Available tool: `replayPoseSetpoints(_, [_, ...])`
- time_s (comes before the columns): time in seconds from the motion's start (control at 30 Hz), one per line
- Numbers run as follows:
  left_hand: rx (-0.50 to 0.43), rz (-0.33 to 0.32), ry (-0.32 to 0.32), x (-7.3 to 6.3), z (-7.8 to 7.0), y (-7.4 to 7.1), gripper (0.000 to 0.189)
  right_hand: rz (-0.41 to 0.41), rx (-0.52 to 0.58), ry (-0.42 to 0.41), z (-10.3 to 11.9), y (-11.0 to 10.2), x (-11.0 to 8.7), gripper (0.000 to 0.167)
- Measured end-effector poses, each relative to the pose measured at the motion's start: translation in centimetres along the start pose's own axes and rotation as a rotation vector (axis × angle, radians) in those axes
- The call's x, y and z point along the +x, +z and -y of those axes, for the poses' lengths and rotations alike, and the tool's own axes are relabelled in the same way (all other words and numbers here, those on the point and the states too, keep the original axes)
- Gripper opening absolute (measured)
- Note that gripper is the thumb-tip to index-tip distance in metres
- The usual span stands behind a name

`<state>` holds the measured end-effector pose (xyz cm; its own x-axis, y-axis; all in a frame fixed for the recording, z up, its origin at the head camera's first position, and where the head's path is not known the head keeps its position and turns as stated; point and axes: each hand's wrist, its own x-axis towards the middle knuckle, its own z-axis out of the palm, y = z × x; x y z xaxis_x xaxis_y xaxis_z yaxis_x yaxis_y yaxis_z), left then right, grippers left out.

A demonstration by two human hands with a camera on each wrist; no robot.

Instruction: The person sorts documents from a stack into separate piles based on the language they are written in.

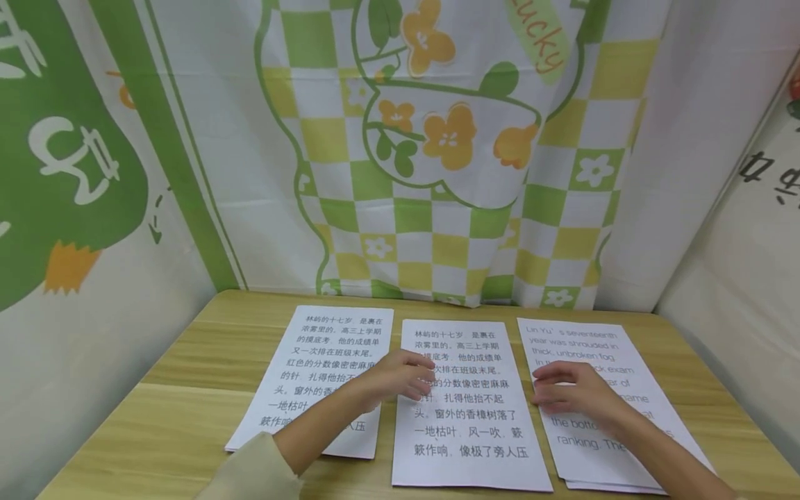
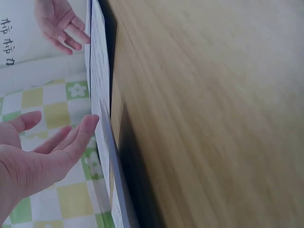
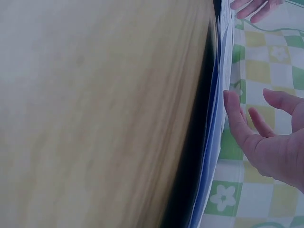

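Three stacks of printed white paper lie side by side on a wooden table. My left hand (image 1: 400,378) is over the gap between the left stack (image 1: 340,333) and the middle stack (image 1: 469,437), its fingers relaxed and reaching over the middle stack's left edge. Over the left part of the right stack (image 1: 581,340), printed in English, is my right hand (image 1: 578,390), fingers loosely bent. The other two stacks carry Chinese text. Both wrist views show the left hand (image 2: 50,154) and the right hand (image 3: 268,140) with spread fingers and nothing in them; fingertip contact with the paper is unclear.
The wooden table (image 1: 169,403) ends at the back against a hanging checked cloth (image 1: 425,229) with flower prints. Printed fabric walls (image 1: 162,305) stand at both sides. A lower sheet sticks out slightly at the right stack's near edge.
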<state>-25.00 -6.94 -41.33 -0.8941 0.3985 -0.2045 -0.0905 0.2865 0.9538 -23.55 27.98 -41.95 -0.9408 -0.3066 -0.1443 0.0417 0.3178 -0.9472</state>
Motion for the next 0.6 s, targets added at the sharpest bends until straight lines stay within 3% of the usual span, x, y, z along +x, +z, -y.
replayPoseSetpoints(0.37, [0.027,-0.176,-0.082,-1.3,0.2,-3.0,0.048,0.026,0.082,0.036,0.3,0.1,0.6,0.058])
replayPoseSetpoints(0.6, [-0.076,-0.179,-0.099,-1.7,0.7,-3.5,0.045,0.053,0.121,0.044,0.0,0.3,0.6,0.059])
